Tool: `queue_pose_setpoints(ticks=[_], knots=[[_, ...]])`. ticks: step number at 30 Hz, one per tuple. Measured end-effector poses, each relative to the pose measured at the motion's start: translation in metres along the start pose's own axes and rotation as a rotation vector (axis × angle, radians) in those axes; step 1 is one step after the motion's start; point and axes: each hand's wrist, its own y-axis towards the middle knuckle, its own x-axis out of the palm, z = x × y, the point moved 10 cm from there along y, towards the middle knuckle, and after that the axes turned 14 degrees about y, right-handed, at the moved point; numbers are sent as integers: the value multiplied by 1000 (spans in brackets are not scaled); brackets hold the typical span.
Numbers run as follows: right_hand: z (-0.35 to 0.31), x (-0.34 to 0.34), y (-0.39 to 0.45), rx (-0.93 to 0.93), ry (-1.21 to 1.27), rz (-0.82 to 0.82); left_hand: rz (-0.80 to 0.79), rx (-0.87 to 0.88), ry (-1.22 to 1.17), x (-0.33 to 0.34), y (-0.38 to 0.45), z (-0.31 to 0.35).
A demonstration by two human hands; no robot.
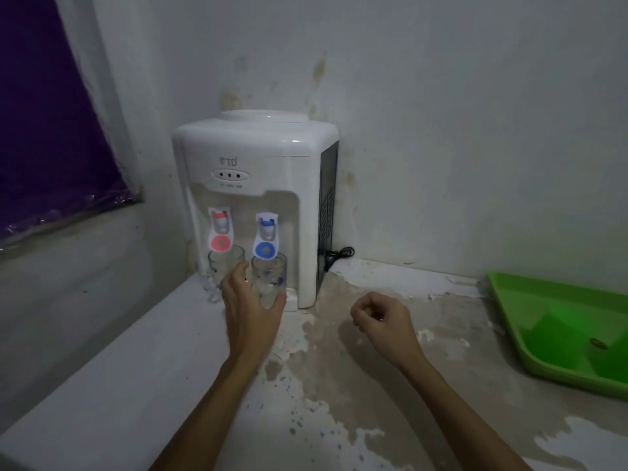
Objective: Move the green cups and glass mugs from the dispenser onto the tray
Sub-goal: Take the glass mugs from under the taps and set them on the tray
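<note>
our left hand (249,300) is spread around the glass mug (270,280) under the dispenser's blue tap (266,240), thumb low in front and fingers (238,271) behind, but we cannot tell if it already presses the glass. the other mug (224,266) stands just beside it, under the red tap (221,231) of the dispenser (255,158). we think the fingers may knock this neighbour, or the rim may hit the blue tap if we lift straight up. our right hand (380,317) is curled and holds nothing, in front of the dispenser. the green tray (509,300) lies well apart from the dispenser, to its right, with green cups (560,338) on it.
</note>
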Motion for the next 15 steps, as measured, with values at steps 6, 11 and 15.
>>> queue_pose_setpoints(ticks=[6, 11, 15], knots=[[-1, 1, 1, 14, 3, -18, -125, -105, -135, 21, 17, -22], [2, -7, -1, 17, -9, -3, -93, -166, -171, 21, 19, -39], [2, -9, -4, 26, 4, -3, -80, -122, -140, 21, 20, -44]])
